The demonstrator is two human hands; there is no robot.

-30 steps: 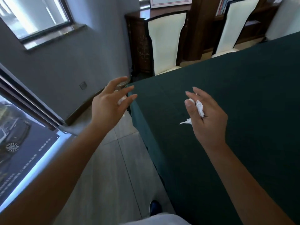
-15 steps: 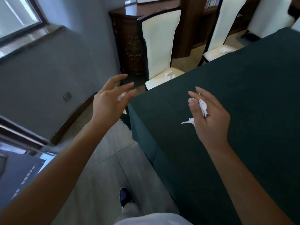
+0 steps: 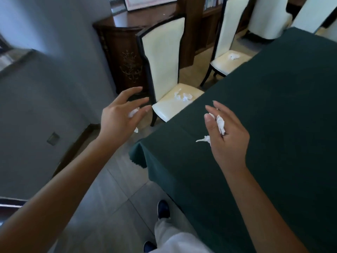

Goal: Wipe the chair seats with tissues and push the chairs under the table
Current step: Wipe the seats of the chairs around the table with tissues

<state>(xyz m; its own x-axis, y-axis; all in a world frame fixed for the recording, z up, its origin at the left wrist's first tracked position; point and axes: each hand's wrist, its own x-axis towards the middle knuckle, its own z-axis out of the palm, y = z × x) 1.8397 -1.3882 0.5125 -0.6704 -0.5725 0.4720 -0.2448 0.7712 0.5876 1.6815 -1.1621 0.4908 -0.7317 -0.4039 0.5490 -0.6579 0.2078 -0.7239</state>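
Observation:
My left hand is raised over the floor beside the table corner and holds a crumpled white tissue against its palm, fingers spread. Over the dark green tablecloth, my right hand pinches another tissue between its fingers. Just beyond my left hand stands the nearest cream chair, pulled out from the table, with crumpled tissues lying on its seat. A second cream chair farther along also carries a tissue on its seat.
A dark carved wooden cabinet stands behind the nearest chair, against the grey wall. More cream chairs stand at the far right. My legs and dark shoes are on the grey tiled floor beside the table's hanging cloth.
The view has swung and moved toward the chairs, so both seats and their tissues now show closer. Both hands keep the same pose and still hold their tissues.

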